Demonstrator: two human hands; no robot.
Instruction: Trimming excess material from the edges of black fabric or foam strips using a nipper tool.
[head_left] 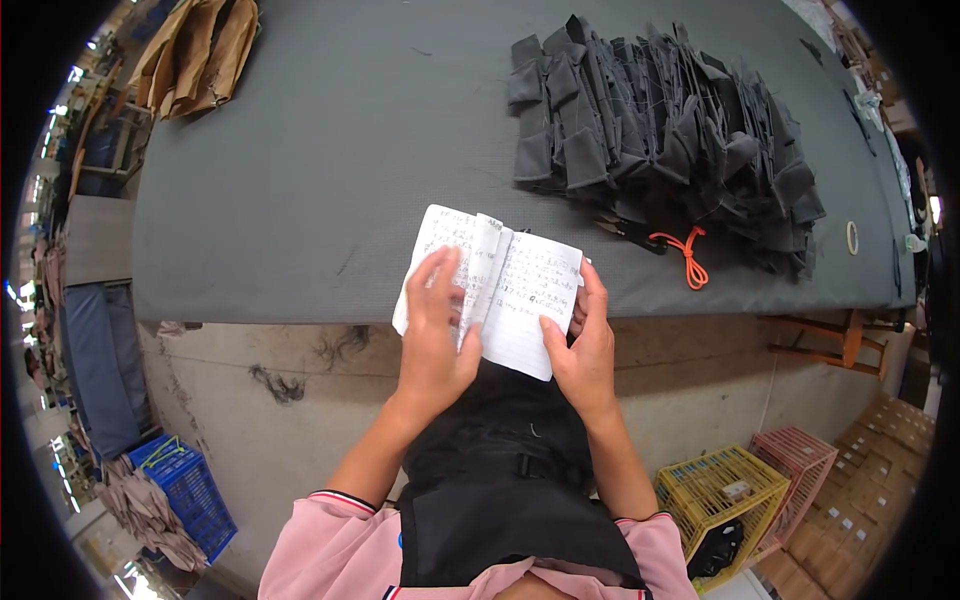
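Note:
An open notebook (530,290) with handwritten, lined pages is tilted up at the near edge of the table. My right hand (585,345) grips its right side, thumb on the page and fingers behind. Over the left page lies my left hand (435,325), its fingers apart and slightly blurred. A narrow page or slip stands up near the notebook's spine. Behind the notebook, to the right, rests a dark hand tool (632,236), partly hidden by fabric, with a looped orange cord (690,258).
A grey-covered table (350,180) spans the view. Many dark fabric pieces (660,120) are bundled at its far right, brown material (195,60) at far left. A tape roll (852,237) lies at right. On the floor are a blue crate (190,500) and a yellow crate (720,500).

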